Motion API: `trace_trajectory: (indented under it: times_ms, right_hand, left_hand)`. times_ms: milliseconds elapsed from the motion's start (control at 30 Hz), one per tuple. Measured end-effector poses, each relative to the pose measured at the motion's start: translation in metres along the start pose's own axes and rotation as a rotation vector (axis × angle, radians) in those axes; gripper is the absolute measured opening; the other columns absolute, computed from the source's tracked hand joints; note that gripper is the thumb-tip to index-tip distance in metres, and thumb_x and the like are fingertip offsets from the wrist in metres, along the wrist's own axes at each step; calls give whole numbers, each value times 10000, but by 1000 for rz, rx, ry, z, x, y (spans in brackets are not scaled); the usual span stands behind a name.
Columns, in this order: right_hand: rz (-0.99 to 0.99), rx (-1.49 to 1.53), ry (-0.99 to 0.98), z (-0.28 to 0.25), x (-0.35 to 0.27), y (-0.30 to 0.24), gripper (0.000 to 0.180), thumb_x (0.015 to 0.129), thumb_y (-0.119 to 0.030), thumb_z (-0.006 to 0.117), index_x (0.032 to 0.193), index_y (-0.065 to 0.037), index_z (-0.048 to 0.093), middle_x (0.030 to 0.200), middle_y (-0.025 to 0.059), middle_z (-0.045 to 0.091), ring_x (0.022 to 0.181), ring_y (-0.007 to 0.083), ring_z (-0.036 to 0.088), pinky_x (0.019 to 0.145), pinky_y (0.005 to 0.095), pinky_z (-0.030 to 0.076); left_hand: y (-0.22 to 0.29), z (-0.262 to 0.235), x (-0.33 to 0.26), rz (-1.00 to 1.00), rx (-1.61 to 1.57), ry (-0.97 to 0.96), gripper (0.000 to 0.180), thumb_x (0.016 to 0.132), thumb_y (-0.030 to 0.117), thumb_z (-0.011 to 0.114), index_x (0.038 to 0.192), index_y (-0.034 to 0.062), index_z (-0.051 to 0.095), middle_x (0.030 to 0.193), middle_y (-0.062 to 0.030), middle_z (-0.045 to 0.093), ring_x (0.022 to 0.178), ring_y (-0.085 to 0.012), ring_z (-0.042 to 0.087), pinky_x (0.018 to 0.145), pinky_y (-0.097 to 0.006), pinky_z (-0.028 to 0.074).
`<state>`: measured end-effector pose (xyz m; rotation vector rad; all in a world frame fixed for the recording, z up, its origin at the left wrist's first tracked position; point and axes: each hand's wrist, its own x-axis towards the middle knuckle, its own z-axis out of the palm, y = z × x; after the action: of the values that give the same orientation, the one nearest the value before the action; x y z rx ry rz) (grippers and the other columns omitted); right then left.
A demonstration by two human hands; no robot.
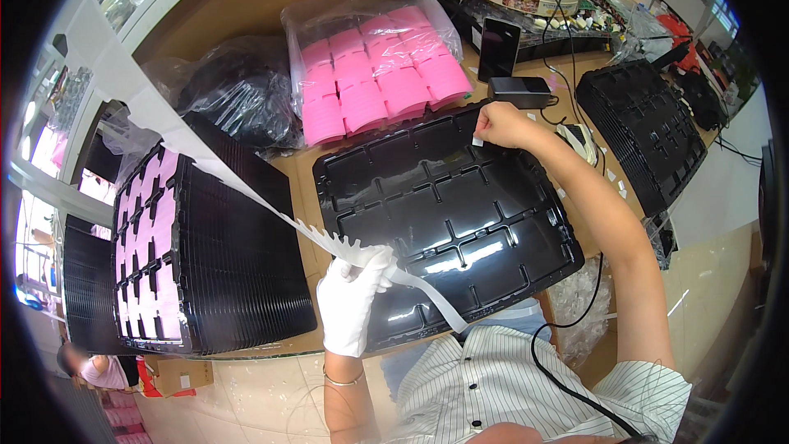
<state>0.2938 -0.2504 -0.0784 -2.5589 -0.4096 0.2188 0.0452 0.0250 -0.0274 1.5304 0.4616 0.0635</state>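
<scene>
A shallow black plastic tray (pixel 394 201) with cross-shaped ridges lies in front of me, slightly turned. My left hand (pixel 349 304), in a white glove, is closed round a long white paper strip (pixel 434 294) above the tray's near left part. Notched flaps stand up along the strip beside the glove. One end hangs over the tray's near edge; the other runs away to the upper left. My bare right hand (pixel 503 125) is at the tray's far right corner, fingers pinched together on a small white label (pixel 477 142).
Pink sheets (pixel 362 74) in clear plastic stand behind the tray. Black trays are stacked at left (pixel 246 255), with pink sheets in the outermost, and at right (pixel 641 127). A phone (pixel 498 48) stands behind a black box (pixel 519 92). A black cable (pixel 567 325) crosses my front.
</scene>
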Motion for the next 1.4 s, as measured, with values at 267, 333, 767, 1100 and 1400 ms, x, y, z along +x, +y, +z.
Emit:
trace_trajectory:
  times_ms: [267, 333, 767, 1100, 1400]
  right_hand:
    - [13, -31, -3, 2, -2, -2, 158, 782, -133, 753, 793, -3, 665, 773, 151, 701, 755, 286, 694, 686, 380, 534]
    - [-68, -37, 40, 7, 0, 6, 173, 792, -136, 758, 797, 2, 654, 808, 148, 696, 787, 269, 684, 701, 363, 524]
    - [-11, 1311, -227, 13, -96, -46, 47, 923, -61, 632, 947, -22, 642, 879, 72, 643, 613, 50, 471, 528, 204, 361]
    - [20, 1237, -464, 107, -170, -158, 261, 915, -245, 727, 1030, -22, 654, 985, 24, 651, 906, 66, 582, 742, 205, 468]
    - [-52, 1111, -355, 120, -195, -171, 73, 964, -48, 631, 1004, -3, 590, 956, 4, 598, 880, 56, 596, 793, 225, 519]
  left_hand:
    - [-2, -2, -1, 13, -12, -11, 170, 883, 45, 730, 1015, -51, 684, 849, -89, 704, 652, -89, 600, 579, -206, 449]
    - [-5, -5, -1, 28, 3, -50, 263, 891, 147, 751, 1074, -31, 687, 905, -89, 721, 694, -100, 634, 657, -225, 499]
    - [-3, -12, -11, -17, -5, 18, 232, 895, 122, 742, 1054, -39, 691, 892, -97, 723, 680, -100, 641, 628, -209, 498]
    - [-21, -29, -37, -13, 8, -21, 230, 870, 152, 775, 993, -24, 693, 814, -65, 713, 656, -77, 634, 613, -216, 508]
    - [4, -34, -45, 408, 309, 144, 286, 816, 161, 814, 1053, 38, 713, 837, -57, 719, 624, -74, 632, 593, -221, 509]
